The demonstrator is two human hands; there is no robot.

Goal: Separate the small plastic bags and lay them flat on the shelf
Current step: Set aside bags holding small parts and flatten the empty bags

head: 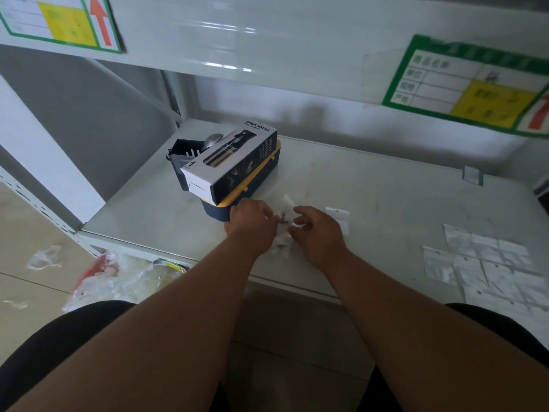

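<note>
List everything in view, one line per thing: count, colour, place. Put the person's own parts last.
shelf: one, pale grey, across the middle.
spray bottle box: one, white and black, lying on the lidded box.
lidded box: one, navy with yellow lid, left of centre.
black holder: one, dark, behind the spray bottle box.
bunch of small bags: one, clear, between the hands.
single bag: one, clear, flat beside the right hand.
laid-out bags: count unclear, clear, flat at the right front.
labels: two, green-bordered, on the upper shelf edge.
left hand: grips the bunch.
right hand: pinches the bunch.
</note>
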